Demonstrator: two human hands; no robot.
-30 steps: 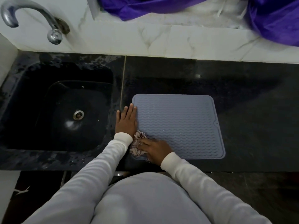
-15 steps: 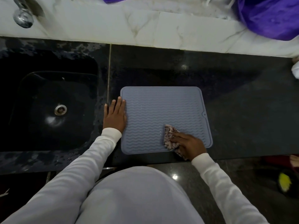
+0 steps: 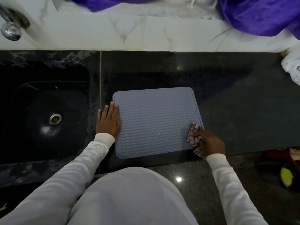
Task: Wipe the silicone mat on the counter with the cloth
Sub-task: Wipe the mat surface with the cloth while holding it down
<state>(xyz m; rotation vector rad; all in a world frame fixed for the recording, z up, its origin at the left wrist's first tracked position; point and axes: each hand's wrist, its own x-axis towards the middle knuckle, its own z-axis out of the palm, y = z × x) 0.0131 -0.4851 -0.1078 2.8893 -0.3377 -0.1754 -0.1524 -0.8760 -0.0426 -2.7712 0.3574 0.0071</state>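
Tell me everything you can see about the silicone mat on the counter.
The silicone mat is grey-blue and rectangular with rounded corners, a raised rim, wavy ridges across its face and a small hole at its right edge. It lies flat on the dark counter, right of the sink. The left hand rests flat on its left edge; the right hand holds a patterned cloth on its near right corner.
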